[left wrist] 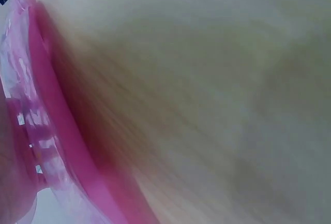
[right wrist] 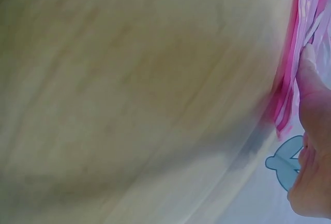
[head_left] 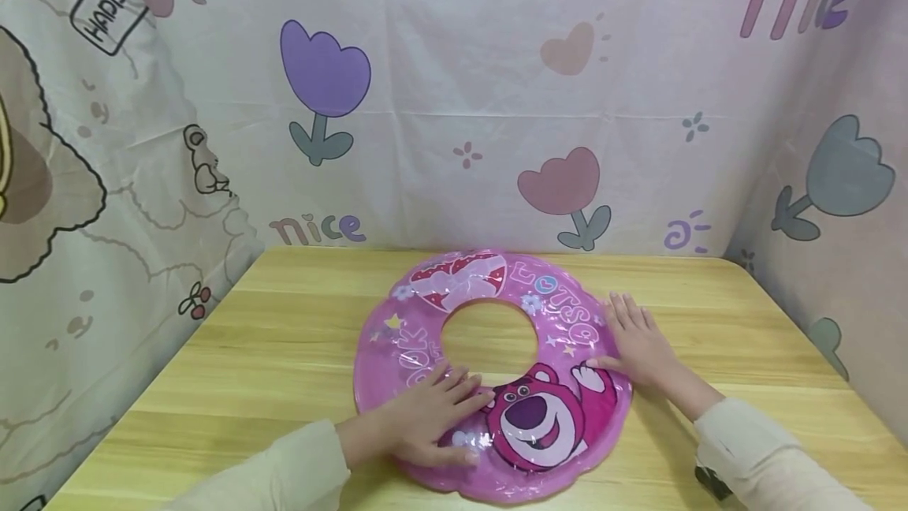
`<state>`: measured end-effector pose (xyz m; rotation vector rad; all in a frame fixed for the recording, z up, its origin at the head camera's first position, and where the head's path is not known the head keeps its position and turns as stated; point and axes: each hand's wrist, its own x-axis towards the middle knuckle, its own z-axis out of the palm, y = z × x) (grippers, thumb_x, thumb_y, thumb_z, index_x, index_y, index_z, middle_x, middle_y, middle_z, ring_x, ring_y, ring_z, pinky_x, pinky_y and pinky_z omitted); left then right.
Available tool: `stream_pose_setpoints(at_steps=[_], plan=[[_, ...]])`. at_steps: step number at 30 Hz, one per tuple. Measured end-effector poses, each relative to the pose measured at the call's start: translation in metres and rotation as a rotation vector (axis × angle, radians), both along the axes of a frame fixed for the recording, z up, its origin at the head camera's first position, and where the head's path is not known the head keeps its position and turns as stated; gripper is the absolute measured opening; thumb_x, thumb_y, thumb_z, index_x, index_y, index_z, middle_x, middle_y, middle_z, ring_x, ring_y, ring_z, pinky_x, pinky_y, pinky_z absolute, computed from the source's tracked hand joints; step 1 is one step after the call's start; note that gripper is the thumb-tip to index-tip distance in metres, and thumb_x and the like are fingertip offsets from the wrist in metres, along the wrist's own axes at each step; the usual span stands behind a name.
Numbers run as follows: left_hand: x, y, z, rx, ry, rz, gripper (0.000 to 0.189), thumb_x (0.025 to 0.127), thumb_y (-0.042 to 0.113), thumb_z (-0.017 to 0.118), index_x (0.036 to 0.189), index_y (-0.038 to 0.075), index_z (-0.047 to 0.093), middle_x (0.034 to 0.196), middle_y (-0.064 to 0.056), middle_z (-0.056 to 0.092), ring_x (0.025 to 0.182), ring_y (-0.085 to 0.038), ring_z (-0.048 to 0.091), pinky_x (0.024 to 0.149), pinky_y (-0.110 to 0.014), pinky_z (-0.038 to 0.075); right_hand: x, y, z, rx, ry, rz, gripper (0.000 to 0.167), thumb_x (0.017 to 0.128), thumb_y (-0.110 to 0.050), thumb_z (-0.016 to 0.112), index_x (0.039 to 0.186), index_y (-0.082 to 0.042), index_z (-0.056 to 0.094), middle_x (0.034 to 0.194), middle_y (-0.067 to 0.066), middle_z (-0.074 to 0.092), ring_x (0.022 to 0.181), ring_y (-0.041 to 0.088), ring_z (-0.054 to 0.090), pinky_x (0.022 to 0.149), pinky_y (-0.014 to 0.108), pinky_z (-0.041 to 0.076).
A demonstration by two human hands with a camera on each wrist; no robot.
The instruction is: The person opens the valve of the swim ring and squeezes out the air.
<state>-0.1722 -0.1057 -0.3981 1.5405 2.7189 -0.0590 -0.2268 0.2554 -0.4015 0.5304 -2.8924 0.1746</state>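
Note:
A pink inflatable swim ring [head_left: 383, 369] with a bear face, strawberry print and white lettering lies flat on the wooden table. Across its lower left part rests my left hand [head_left: 433, 412], fingers spread and straight, thumb toward the near edge. My right hand [head_left: 638, 341] lies on the ring's right rim, with its fingers pointing away and its thumb over the bear's raised paw. In the left wrist view the ring's edge [left wrist: 62, 105] runs down the left side. The right wrist view shows my right hand [right wrist: 315, 110] against the ring's edge [right wrist: 289, 79].
The wooden table [head_left: 284, 322] reaches back to a printed cloth [head_left: 440, 46] that hangs behind and on both sides. A small dark object [head_left: 712, 483] shows beneath my right sleeve.

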Motion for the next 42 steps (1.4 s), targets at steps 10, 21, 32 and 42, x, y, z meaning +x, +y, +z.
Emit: stream_pose_setpoints(at_steps=[10, 21, 32, 42], plan=[[-0.001, -0.009, -0.001, 0.061, 0.093, 0.006, 0.087, 0.084, 0.069, 0.041, 0.146, 0.009, 0.029, 0.153, -0.016, 0.022, 0.141, -0.035, 0.021, 0.113, -0.052, 0.020, 0.028, -0.030, 0.003, -0.036, -0.013, 0.165, 0.084, 0.084, -0.052, 0.059, 0.140, 0.006, 0.034, 0.148, 0.027, 0.027, 0.136, 0.047, 0.021, 0.110, 0.059, 0.022], [-0.014, -0.027, -0.016, 0.056, 0.126, 0.069, 0.098, 0.078, 0.074, 0.045, 0.147, 0.008, 0.024, 0.154, -0.020, 0.015, 0.139, -0.045, 0.015, 0.110, -0.061, 0.015, 0.067, -0.072, -0.023, 0.037, 0.042, 0.425, 0.089, 0.084, -0.064, 0.049, 0.144, -0.001, 0.030, 0.150, 0.018, 0.028, 0.137, 0.042, 0.027, 0.110, 0.021, -0.023], [-0.013, -0.022, -0.023, 0.052, 0.088, 0.110, 0.102, 0.075, 0.077, 0.045, 0.148, 0.009, 0.022, 0.154, -0.021, 0.011, 0.140, -0.047, 0.011, 0.109, -0.063, 0.011, 0.068, -0.075, -0.028, 0.054, -0.009, 0.400, 0.089, 0.084, -0.066, 0.046, 0.143, -0.001, 0.031, 0.150, 0.020, 0.028, 0.136, 0.043, 0.024, 0.106, 0.023, -0.029], [-0.012, -0.022, -0.024, -0.030, 0.114, 0.135, 0.102, 0.075, 0.081, 0.039, 0.148, 0.012, 0.021, 0.155, -0.019, 0.013, 0.141, -0.044, 0.012, 0.110, -0.063, 0.011, 0.068, -0.080, -0.024, 0.069, -0.094, 0.362, 0.093, 0.081, -0.072, 0.043, 0.143, -0.003, 0.032, 0.151, 0.017, 0.028, 0.139, 0.040, 0.023, 0.111, 0.058, 0.014]])
